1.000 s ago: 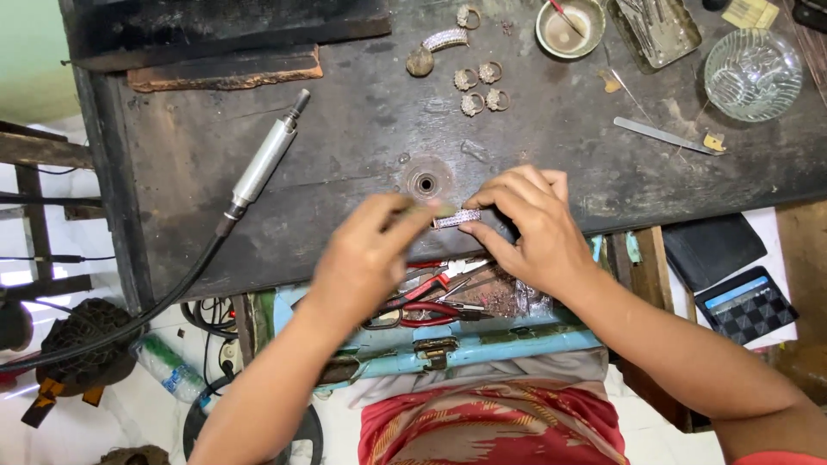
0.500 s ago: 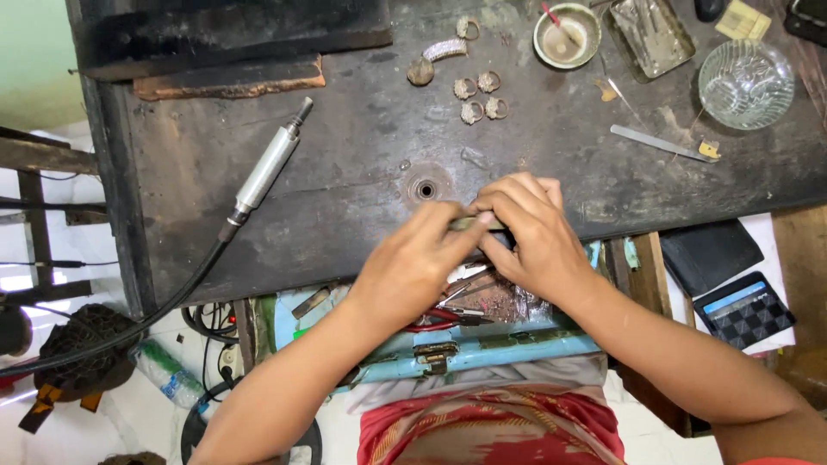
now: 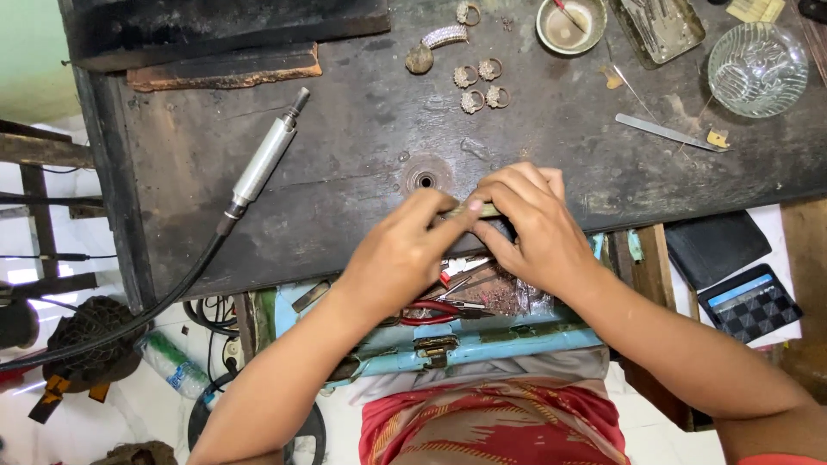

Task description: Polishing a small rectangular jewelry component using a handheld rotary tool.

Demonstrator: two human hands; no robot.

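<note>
Both hands meet at the near edge of a dark, worn workbench (image 3: 345, 172). My left hand (image 3: 401, 254) pinches one end of a small, thin metal piece (image 3: 481, 209) with thumb and forefinger. My right hand (image 3: 534, 228) curls over the other end and covers most of it. Just beyond the fingers is a round hole with a metal ring (image 3: 423, 179) set in the bench top. Below the hands an open light-blue drawer (image 3: 465, 340) holds red-handled pliers (image 3: 435, 313) and other small tools.
A silver rotary handpiece (image 3: 263, 159) on a black flexible cable lies at the left. Several ornate rings (image 3: 481, 84) sit at the back, near a small bowl (image 3: 570, 24), a metal tray (image 3: 659, 30), a glass dish (image 3: 758, 69) and a flat metal file (image 3: 663, 132). A phone (image 3: 749, 303) rests at right.
The hands have closed in on the small metal piece and shifted slightly; the left fingers now pinch its end more tightly. Nothing else on the bench has moved.
</note>
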